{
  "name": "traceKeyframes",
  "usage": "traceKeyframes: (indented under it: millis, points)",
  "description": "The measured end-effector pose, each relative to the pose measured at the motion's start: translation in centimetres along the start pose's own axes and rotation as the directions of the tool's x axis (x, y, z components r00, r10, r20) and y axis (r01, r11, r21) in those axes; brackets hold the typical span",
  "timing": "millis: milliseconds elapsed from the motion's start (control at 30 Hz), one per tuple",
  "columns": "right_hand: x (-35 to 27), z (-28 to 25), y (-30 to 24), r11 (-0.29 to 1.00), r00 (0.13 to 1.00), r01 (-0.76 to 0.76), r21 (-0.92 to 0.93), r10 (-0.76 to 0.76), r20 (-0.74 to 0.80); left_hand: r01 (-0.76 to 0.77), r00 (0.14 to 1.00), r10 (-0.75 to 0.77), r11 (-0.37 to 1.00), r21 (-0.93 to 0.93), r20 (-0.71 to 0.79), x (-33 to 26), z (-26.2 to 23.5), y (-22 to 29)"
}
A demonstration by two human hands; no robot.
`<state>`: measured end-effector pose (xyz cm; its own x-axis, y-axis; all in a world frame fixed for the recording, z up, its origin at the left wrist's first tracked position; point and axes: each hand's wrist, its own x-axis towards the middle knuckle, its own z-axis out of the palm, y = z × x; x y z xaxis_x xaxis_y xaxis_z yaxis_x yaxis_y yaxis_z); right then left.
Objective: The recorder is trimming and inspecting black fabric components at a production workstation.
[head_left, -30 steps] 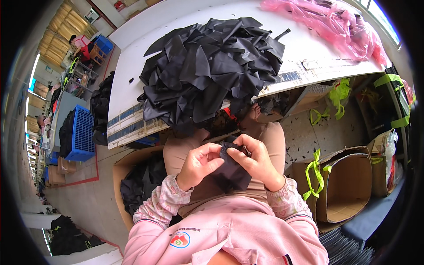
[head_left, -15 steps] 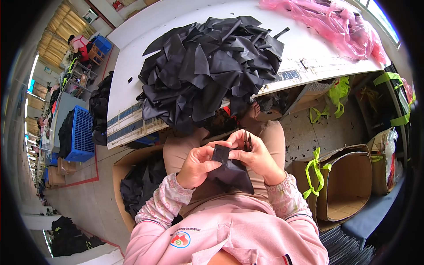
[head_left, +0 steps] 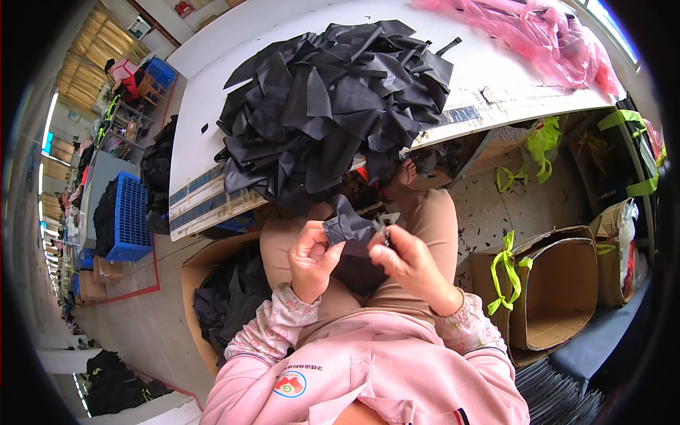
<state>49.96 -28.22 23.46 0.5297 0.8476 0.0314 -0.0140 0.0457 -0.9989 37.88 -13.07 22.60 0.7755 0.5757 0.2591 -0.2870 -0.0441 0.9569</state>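
Observation:
My left hand (head_left: 312, 263) pinches the stitched, gathered end of a black fabric piece (head_left: 354, 225) between thumb and fingers, above my lap. The loose part of the piece stretches toward my right hand (head_left: 413, 263), which is blurred by motion. Its fingers are curled around small dark thread snips (head_left: 383, 225), whose blades are smeared beside the cloth. Whether the blades touch the cloth I cannot tell. Just beyond both hands, a big heap of black fabric pieces (head_left: 319, 113) hangs over the near edge of the white table (head_left: 202, 152).
Left of my legs stands a cardboard box (head_left: 193, 283) with black fabric inside. Open cardboard boxes (head_left: 559, 290) stand at the right, one tied with a yellow-green strip (head_left: 506, 273). Pink plastic sheeting (head_left: 545, 42) lies on the table's far right. A blue crate (head_left: 132, 212) is farther left.
The black piece has been turned, so its loose part now points up and away. My right hand has moved off the stitched end, bringing the snips to the cloth.

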Motion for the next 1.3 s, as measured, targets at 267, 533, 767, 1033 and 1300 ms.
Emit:
traceKeyframes:
  millis: [267,533,767,1033,1300]
  points:
    - [-1.2,1.8,0.0,0.888,0.936,-0.335,0.317,0.274,0.222,-0.017,0.999,0.021,0.994,0.110,-0.037,-0.5,0.2,0.0]
    - [-0.7,2.7,0.7,0.992,0.992,-0.113,0.064,0.109,0.056,-0.026,1.000,0.026,0.994,0.106,0.000,-1.2,0.6,-0.2]
    - [-0.8,2.6,0.2,0.999,0.999,-0.031,0.022,0.031,0.021,-0.059,0.998,0.056,0.987,0.149,0.020,-1.4,0.7,-0.5]
    - [-0.9,2.3,0.3,0.991,0.992,-0.122,0.049,0.120,0.045,-0.040,0.999,0.040,0.989,0.145,0.003,-1.5,0.8,-0.7]
    - [-0.8,2.3,-0.8,0.986,0.990,-0.139,0.095,0.138,0.016,-0.063,0.998,0.058,0.978,0.197,0.030,-1.5,0.5,-0.7]
